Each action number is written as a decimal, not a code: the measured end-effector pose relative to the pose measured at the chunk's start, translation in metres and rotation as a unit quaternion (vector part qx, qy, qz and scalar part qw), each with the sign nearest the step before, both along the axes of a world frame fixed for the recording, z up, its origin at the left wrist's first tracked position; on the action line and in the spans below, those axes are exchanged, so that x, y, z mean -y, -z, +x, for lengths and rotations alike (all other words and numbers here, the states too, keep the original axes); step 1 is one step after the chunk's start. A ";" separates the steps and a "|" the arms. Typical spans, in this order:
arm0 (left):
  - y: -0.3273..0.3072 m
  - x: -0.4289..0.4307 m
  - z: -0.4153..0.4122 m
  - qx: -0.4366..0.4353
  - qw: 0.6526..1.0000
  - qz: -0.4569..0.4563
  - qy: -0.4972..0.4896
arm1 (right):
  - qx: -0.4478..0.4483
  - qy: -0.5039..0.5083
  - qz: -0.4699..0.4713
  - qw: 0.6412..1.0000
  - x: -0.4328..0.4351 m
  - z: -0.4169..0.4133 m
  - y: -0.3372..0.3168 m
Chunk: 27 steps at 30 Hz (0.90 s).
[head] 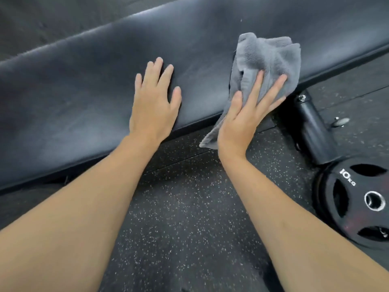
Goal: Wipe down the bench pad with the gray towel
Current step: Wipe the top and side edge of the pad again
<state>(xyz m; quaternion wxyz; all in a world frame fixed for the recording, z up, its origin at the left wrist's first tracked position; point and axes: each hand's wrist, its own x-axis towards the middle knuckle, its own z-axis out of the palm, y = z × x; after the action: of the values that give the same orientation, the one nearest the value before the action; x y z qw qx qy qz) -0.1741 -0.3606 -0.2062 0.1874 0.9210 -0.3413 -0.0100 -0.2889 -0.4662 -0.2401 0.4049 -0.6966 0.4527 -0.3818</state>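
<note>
- Speckled rubber gym floor (185, 207) lies under both your forearms, w/ the long black bench pad (88, 85) running slantwise across in front of you.
- Your right hand (246, 116) is flat, fingers spread wide, pressing the gray towel (267, 57) onto the pad's near edge. No pinch or fist; palm pressure alone holds the cloth.
- Towel is bunched and crumpled: most of it sits on the pad beyond your right fingertips, one corner hangs off the edge below your right palm, toward the floor.
- Your left hand (153, 100) is empty, fingers open and fairly close together, resting palm-down on the pad just left of the towel, apart from it. Looks like a brace.
- Beyond your right hand, under the pad: black frame tube (313, 131) w/ bolt. Below-right of your right wrist, a 10 kg weight plate (357, 203) lies flat on the floor.
- Progress, as a judgement: wiping is underway, prob. early-to-mid. Pad shows faint dull streaks around and left of your left hand, but can't tell wiped from unwiped areas.
- Left to do, likely: the long stretch left of your left hand, the far edge beyond both hands, and the part right of the towel.
</note>
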 end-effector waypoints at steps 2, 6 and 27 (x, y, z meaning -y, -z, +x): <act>0.001 0.010 -0.003 0.010 0.999 0.046 0.013 | -0.017 -0.058 0.005 0.998 0.012 -0.017 -0.001; -0.004 0.010 0.003 -0.006 0.993 0.118 0.032 | -0.074 -0.148 -0.004 0.986 0.000 -0.030 -0.006; -0.007 0.254 -0.057 -0.012 0.993 0.041 0.111 | 0.019 -0.036 0.041 0.998 0.251 -0.091 -0.002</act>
<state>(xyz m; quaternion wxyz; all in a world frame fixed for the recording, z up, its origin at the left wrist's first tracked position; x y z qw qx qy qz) -0.2306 -0.6144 -0.1988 0.1513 0.8840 -0.4389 -0.0554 -0.3800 -0.7169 -0.2379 0.4547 -0.6879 0.4350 -0.3616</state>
